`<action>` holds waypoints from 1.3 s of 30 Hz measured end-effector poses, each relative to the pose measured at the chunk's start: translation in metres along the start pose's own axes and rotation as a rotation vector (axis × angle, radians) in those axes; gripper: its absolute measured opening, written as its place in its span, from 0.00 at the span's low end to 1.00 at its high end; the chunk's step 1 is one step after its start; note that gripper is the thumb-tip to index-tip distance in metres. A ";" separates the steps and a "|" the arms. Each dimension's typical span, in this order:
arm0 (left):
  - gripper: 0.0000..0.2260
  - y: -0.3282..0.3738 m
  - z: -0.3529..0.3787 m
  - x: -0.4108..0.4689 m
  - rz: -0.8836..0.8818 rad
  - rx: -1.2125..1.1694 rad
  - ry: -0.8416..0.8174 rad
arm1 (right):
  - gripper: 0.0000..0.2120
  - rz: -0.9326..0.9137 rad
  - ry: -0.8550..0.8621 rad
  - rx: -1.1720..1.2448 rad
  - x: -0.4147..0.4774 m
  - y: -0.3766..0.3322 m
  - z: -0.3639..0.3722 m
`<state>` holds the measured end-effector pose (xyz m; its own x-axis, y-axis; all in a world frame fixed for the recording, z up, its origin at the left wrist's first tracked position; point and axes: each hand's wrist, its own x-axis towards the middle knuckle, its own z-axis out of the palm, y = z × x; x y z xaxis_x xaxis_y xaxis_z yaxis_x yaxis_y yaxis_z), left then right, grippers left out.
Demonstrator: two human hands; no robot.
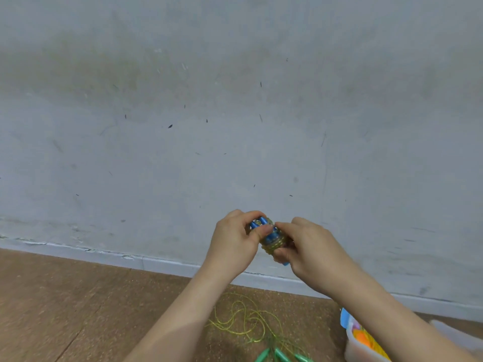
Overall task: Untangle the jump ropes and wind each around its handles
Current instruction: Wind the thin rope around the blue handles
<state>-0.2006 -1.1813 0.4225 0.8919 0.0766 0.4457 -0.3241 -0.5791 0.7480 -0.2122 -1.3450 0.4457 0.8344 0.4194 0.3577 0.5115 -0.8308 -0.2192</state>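
Gripping wound blue handles (261,223): left hand (235,239), right hand (311,246) | floor (78,309): tangled rope (243,322), green handles (281,356) | forearm (392,309) overlaps box (360,343)

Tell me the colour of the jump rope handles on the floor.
Green plastic handles, best in head view.

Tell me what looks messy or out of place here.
The yellow-green rope lies in tangled loops on the floor by green handles, not yet wound. The blue-handled rope, held by the left hand and right hand, looks neatly coiled.

Single head view, forward-down, near the wall (235,113)
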 end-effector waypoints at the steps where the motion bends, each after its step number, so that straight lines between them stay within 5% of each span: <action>1: 0.07 0.005 0.009 -0.001 0.026 0.048 0.001 | 0.09 0.005 0.001 -0.035 -0.004 0.006 0.000; 4: 0.06 0.020 0.041 -0.002 0.034 0.065 -0.040 | 0.13 0.055 -0.004 -0.063 -0.018 0.035 -0.004; 9: 0.06 0.047 0.092 0.013 -0.262 -0.456 -0.323 | 0.22 0.196 -0.110 0.284 -0.044 0.109 -0.042; 17: 0.12 0.068 0.228 0.011 -0.596 -0.872 -0.396 | 0.14 0.363 -0.155 0.318 -0.072 0.241 -0.068; 27: 0.08 -0.022 0.424 0.012 -0.656 -0.401 -0.672 | 0.19 0.739 -0.316 0.408 -0.134 0.412 0.077; 39: 0.20 -0.136 0.587 0.013 -0.257 0.190 -0.948 | 0.18 0.798 -0.317 0.060 -0.165 0.506 0.265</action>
<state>0.0407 -1.5778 0.0378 0.8377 -0.4133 -0.3569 -0.1041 -0.7624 0.6387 -0.0367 -1.7378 0.0350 0.9622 -0.1924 -0.1926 -0.2503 -0.9033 -0.3484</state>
